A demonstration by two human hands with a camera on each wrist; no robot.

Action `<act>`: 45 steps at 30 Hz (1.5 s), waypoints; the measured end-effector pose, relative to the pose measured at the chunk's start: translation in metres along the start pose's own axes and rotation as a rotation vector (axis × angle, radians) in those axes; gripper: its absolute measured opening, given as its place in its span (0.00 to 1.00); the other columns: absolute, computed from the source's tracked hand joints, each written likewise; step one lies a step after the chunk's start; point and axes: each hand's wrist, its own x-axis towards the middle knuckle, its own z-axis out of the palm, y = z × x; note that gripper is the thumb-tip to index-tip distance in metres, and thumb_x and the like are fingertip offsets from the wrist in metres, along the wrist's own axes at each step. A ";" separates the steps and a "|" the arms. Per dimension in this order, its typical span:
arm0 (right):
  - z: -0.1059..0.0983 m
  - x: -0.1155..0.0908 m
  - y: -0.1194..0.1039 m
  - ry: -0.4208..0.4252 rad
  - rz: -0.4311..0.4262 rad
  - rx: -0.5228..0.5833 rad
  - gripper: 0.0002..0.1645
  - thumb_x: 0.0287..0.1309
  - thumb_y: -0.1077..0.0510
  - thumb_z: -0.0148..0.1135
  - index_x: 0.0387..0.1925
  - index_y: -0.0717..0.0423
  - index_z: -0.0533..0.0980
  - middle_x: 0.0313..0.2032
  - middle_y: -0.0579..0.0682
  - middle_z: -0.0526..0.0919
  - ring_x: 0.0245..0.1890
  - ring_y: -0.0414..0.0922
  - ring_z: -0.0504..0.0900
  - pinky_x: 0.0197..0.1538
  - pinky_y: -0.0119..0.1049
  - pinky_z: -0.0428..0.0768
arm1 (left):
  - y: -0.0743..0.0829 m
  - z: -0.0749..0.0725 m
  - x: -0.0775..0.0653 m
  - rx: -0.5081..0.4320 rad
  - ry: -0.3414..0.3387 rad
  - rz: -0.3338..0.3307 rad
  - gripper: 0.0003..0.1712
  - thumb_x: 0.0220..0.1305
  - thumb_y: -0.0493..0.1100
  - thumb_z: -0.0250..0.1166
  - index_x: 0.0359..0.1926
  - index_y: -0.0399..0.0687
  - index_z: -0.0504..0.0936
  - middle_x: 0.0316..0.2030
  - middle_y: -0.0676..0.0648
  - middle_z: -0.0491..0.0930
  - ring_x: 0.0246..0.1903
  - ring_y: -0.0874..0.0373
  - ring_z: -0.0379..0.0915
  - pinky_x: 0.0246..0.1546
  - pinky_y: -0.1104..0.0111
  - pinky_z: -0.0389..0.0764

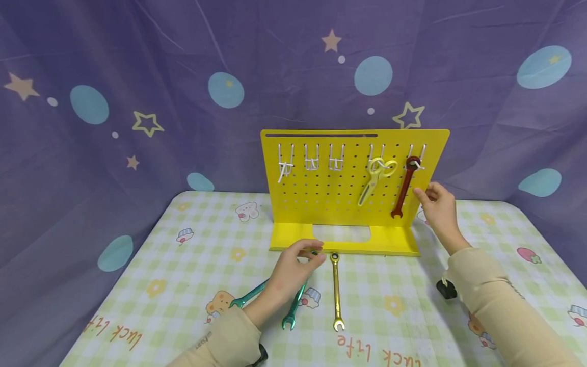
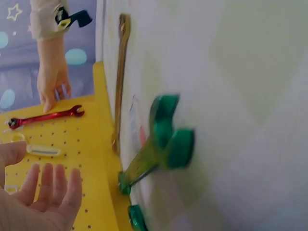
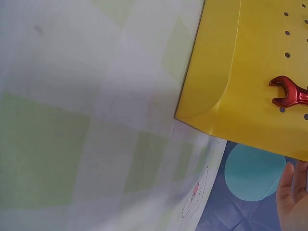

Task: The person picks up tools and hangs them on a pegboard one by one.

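Note:
My right hand (image 1: 437,211) pinches the right edge of a yellow pegboard (image 1: 316,204), its thumb over the front face. Close beside it, a red wrench (image 1: 404,191) hangs by its ring end from a white hook. My left hand (image 1: 293,265), fingers apart and holding nothing, hovers before the board's front lip. Beneath that hand lie two green wrenches, one (image 1: 295,308) pointing toward me and another (image 1: 249,295) angled left, both partly hidden by the hand. A gold wrench (image 1: 337,290) lies just to their right. In the left wrist view, the left palm (image 2: 43,207) shows bare.
Yellow scissors (image 1: 376,178) hang on a hook left of the red wrench. Several bare white hooks (image 1: 312,160) line the board's upper left. A checked cloth (image 1: 192,270) covers the table, and a purple curtain (image 1: 183,61) stands behind.

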 end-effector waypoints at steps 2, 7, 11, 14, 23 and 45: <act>0.000 0.000 0.000 0.000 0.001 -0.002 0.17 0.67 0.55 0.63 0.34 0.67 0.72 0.28 0.52 0.82 0.23 0.29 0.70 0.29 0.22 0.69 | -0.002 0.004 -0.002 0.028 -0.034 -0.021 0.17 0.66 0.47 0.68 0.54 0.50 0.81 0.49 0.51 0.82 0.46 0.56 0.76 0.41 0.63 0.77; 0.000 0.000 -0.002 -0.006 0.011 -0.017 0.17 0.67 0.54 0.62 0.34 0.66 0.72 0.31 0.58 0.83 0.22 0.31 0.70 0.26 0.22 0.69 | -0.008 0.013 -0.003 0.110 -0.089 -0.051 0.20 0.65 0.47 0.69 0.56 0.49 0.81 0.47 0.53 0.82 0.44 0.57 0.79 0.39 0.64 0.79; 0.000 0.000 -0.002 -0.015 0.017 -0.025 0.18 0.68 0.52 0.61 0.35 0.66 0.72 0.31 0.58 0.82 0.21 0.33 0.69 0.25 0.23 0.69 | -0.010 0.019 -0.003 0.158 -0.141 -0.081 0.22 0.63 0.48 0.70 0.56 0.46 0.80 0.46 0.52 0.82 0.42 0.57 0.79 0.35 0.64 0.80; 0.000 -0.001 -0.002 -0.016 0.021 -0.018 0.18 0.68 0.52 0.61 0.35 0.67 0.72 0.32 0.58 0.82 0.22 0.33 0.70 0.27 0.23 0.69 | -0.011 0.023 -0.003 0.199 -0.179 -0.104 0.24 0.62 0.48 0.71 0.56 0.44 0.79 0.44 0.51 0.82 0.41 0.58 0.79 0.35 0.65 0.79; 0.001 -0.003 -0.002 -0.012 0.029 -0.008 0.19 0.69 0.51 0.60 0.35 0.66 0.71 0.36 0.62 0.82 0.24 0.31 0.71 0.28 0.22 0.70 | -0.009 0.032 0.000 0.262 -0.238 -0.164 0.28 0.55 0.45 0.76 0.53 0.39 0.77 0.43 0.49 0.79 0.23 0.57 0.73 0.20 0.66 0.77; 0.003 -0.002 0.000 0.014 0.037 0.004 0.18 0.68 0.53 0.62 0.35 0.66 0.72 0.29 0.45 0.79 0.25 0.30 0.71 0.29 0.21 0.70 | -0.004 0.038 0.000 0.525 -0.221 -0.057 0.16 0.52 0.31 0.66 0.44 0.35 0.78 0.34 0.47 0.74 0.27 0.57 0.71 0.29 0.68 0.77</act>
